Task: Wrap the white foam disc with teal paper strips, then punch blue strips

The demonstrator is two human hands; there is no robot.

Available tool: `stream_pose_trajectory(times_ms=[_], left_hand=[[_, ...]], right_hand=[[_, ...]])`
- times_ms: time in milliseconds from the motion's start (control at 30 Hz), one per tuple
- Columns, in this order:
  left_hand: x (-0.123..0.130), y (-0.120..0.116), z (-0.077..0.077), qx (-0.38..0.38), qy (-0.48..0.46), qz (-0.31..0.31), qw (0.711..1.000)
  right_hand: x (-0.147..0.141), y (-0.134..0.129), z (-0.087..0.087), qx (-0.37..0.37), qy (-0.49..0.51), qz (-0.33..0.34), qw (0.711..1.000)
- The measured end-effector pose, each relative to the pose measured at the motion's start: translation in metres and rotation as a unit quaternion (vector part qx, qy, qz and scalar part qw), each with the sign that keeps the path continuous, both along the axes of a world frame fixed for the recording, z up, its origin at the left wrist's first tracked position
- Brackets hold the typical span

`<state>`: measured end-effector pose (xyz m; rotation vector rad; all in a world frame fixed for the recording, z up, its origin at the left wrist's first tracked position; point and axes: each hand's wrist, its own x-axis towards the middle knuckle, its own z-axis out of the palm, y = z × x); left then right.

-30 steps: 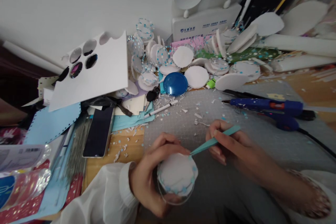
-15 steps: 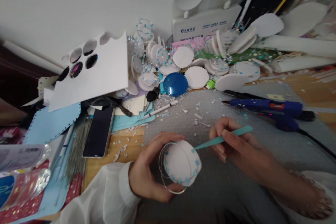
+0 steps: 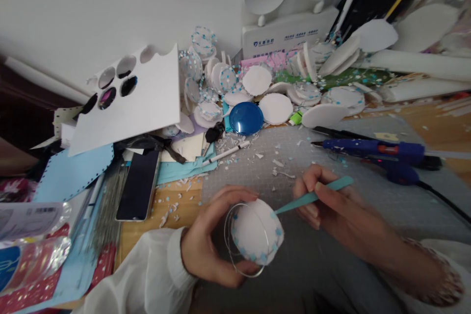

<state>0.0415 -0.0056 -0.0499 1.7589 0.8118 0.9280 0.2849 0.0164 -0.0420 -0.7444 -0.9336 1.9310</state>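
Note:
Curled round a white foam disc (image 3: 253, 230), my left hand (image 3: 215, 240) grips it by its upper and lower edges. Small blue stars line the disc's rim, and a thin silvery wire loop (image 3: 228, 245) hangs about its left side. My right hand (image 3: 327, 201) is closed on turquoise tweezers (image 3: 301, 200), held like a pen. Their tip points left and meets, or nearly meets, a blue star at the disc's upper right edge; I cannot tell whether it touches.
A blue glue gun (image 3: 375, 149) lies on the grey cutting mat (image 3: 253, 174) at right. Behind are a blue lid (image 3: 246, 118) and piled white discs (image 3: 275, 108). At left lie a phone (image 3: 138, 185) and a holed white board (image 3: 147, 100). Foam scraps litter the mat.
The disc and wire loop have shifted slightly right and down in my left hand. The tweezers' tip sits a little further right; my right hand has barely moved.

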Motion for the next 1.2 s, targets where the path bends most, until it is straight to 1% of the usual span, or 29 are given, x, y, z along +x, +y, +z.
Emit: stream_pose_trajectory(times_ms=[267,567,800,1033,1200], left_hand=[[0.0020,0.0003,0.0026,0.004,-0.002,0.001,1.000],[0.0039,0.0012,0.0013,0.019,-0.016,0.011,1.000],[0.0019,0.0022,-0.0028,0.024,-0.032,0.000,0.999],[0.0025,0.0020,0.0022,0.018,-0.016,0.003,1.000],[0.0020,0.0022,0.0024,0.013,-0.011,-0.012,1.000]], right_hand=[[-0.0012,0.0013,0.0008,-0.013,-0.001,0.005,1.000],[-0.0002,0.0003,-0.0025,0.007,-0.046,-0.002,0.999],[0.0022,0.0005,-0.0040,0.051,-0.071,-0.008,0.996],[0.0025,-0.0014,-0.0056,0.058,-0.079,-0.016,0.995],[0.0012,-0.0011,-0.0032,0.056,-0.076,-0.021,0.995]])
